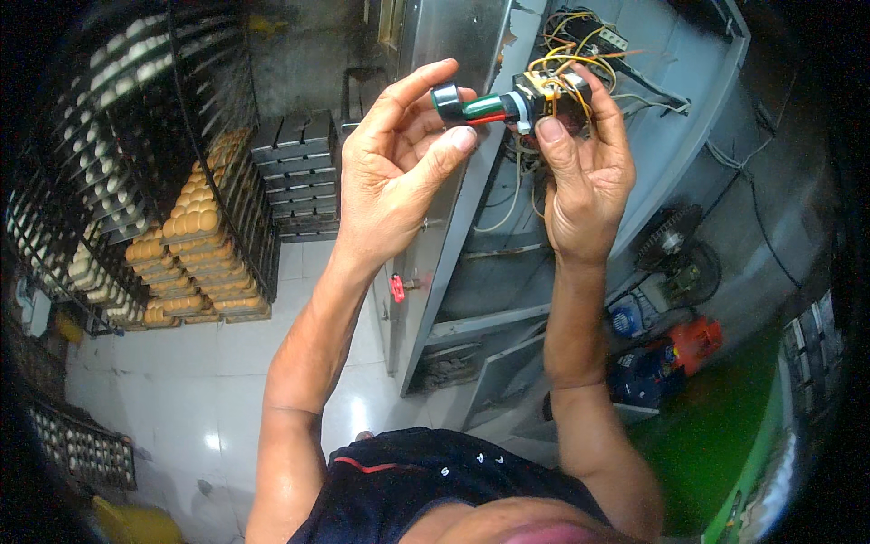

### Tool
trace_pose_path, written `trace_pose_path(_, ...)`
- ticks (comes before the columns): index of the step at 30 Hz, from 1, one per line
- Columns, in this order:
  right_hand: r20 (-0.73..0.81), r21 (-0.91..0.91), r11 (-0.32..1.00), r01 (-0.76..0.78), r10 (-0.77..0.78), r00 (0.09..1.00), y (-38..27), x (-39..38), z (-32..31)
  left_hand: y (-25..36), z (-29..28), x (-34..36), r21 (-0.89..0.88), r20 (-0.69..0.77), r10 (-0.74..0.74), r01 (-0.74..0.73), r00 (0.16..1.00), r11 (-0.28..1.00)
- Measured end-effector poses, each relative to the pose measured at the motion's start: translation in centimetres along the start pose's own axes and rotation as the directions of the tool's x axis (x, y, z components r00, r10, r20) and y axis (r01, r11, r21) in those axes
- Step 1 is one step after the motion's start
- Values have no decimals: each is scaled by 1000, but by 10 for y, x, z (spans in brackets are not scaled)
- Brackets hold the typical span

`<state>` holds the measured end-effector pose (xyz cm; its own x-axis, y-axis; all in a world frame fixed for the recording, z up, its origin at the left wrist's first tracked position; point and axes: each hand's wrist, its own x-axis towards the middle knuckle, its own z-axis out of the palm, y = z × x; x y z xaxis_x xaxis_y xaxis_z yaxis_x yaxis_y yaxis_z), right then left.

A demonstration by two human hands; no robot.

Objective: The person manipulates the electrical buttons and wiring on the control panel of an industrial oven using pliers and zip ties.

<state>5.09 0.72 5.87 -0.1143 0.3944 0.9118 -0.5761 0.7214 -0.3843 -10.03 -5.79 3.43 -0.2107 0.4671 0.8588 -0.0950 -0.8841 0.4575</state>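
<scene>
Both my hands are raised in front of an open grey metal cabinet. Between them is a panel switch [489, 111] with a black round end, a green and red body and a pale collar. At its right end sits a black contact block [546, 92] with yellow, white and orange wires. My right hand [587, 172] pinches this block between thumb and fingers. My left hand [394, 168] curls around the black round end [447, 102], thumb below and forefinger above. Some of its fingers are hidden behind the switch.
Loose wires [580, 45] run into the cabinet [458, 263]. A red valve handle [397, 288] sticks out at its left. Racks of brown eggs [195, 222] and white eggs stand at left. A fan [671, 238] and a red and blue machine [693, 343] are at right.
</scene>
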Motion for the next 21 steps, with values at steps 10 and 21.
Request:
trace_pose_path(10,-16,-18,999,-44,44,999,0,-1,-2,-1,-2,-2,-29,-6,-37,37,999,999)
trace_pose_path(21,-42,101,988,-113,117,992,-4,-1,0,1,3,2,11,-8,30,-30,1000,999)
